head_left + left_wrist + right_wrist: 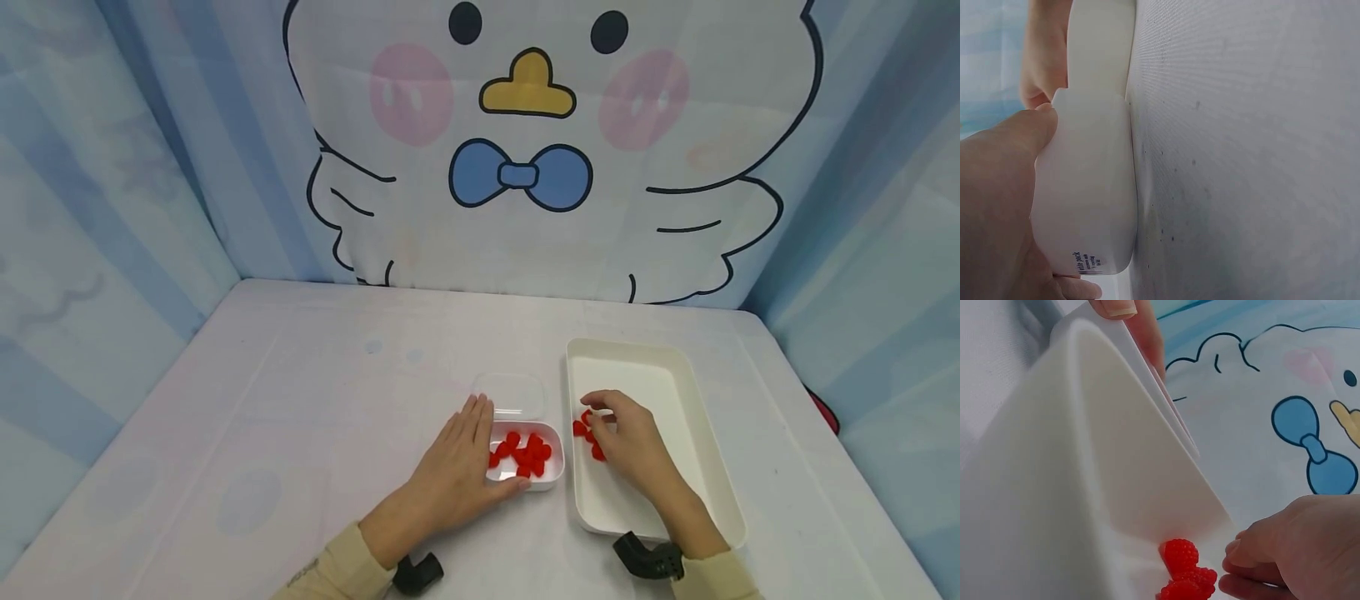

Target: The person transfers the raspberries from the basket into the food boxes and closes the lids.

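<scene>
A small white box (557, 471) holds several red raspberries (534, 450). My left hand (459, 467) lies along its left side with straight fingers, the thumb touching the near rim. In the left wrist view the thumb rests at the rim of the box (1088, 181), whose wall bears dark print. My right hand (633, 442) is over the left part of a white tray (660, 367), its thumb and index finger apart beside several raspberries (580, 428). From the right wrist view, the fingertips of the right hand (1291, 550) are close to the raspberries (1182, 554); no berry shows in its grasp.
A clear plastic lid (510, 393) lies just behind the box. Box and tray stand side by side on a pale cloth-covered table (300, 400). A curtain with a cartoon figure (517, 250) hangs behind the table, and blue curtains (885, 275) flank it.
</scene>
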Motion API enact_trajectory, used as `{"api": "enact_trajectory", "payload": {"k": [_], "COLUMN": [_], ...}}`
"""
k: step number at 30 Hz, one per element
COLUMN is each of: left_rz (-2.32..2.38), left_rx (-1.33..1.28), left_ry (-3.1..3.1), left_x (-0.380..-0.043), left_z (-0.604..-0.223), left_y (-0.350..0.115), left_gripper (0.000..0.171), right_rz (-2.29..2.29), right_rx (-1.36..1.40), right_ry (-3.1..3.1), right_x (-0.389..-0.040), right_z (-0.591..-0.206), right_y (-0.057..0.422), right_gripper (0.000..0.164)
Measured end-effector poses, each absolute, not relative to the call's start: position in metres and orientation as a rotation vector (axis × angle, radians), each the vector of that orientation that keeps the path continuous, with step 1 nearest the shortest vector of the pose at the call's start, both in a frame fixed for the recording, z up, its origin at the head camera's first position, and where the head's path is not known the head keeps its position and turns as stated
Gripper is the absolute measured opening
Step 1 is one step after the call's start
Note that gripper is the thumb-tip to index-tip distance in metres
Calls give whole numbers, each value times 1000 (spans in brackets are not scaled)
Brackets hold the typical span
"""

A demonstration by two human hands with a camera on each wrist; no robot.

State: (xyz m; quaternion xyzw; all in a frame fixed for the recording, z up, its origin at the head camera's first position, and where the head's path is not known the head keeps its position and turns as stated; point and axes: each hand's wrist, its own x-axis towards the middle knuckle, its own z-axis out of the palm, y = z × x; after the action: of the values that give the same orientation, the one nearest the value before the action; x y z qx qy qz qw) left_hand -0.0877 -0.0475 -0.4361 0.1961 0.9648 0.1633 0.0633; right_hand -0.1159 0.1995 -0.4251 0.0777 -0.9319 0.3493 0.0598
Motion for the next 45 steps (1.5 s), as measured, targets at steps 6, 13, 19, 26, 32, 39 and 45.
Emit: {"api": "enact_trajectory", "payload": {"k": [6, 13, 19, 26, 32, 39, 45], "left_rz": [489, 489, 483, 492, 498, 502, 514], "left_rx": [595, 598, 602, 606, 604, 600, 605], "left_ry": [2914, 2918, 2921, 2925, 2919, 2906, 2909], "left_x": [-88, -88, -87, -86, -87, -86, -86], "left_z": [-436, -436, -436, -437, -437, -436, -436], "left_y": [-48, -48, -48, -48, -48, -49, -48], "left_gripper": [107, 107, 106, 106, 106, 106, 106], "right_rz": [1057, 1048, 1055, 1062, 1039, 1034, 1024], "right_rx": [202, 179, 190, 186, 188, 177, 183], "right_ry": [-2888, -2951, -2938, -2935, -2925, -2925, -2901], "right_x": [-116, -117, -118, -117, -118, -117, -118], "right_z": [-425, -426, -429, -428, -430, -429, -428], "right_y": [200, 200, 200, 199, 199, 199, 198], "right_gripper": [27, 28, 24, 27, 27, 27, 26]}}
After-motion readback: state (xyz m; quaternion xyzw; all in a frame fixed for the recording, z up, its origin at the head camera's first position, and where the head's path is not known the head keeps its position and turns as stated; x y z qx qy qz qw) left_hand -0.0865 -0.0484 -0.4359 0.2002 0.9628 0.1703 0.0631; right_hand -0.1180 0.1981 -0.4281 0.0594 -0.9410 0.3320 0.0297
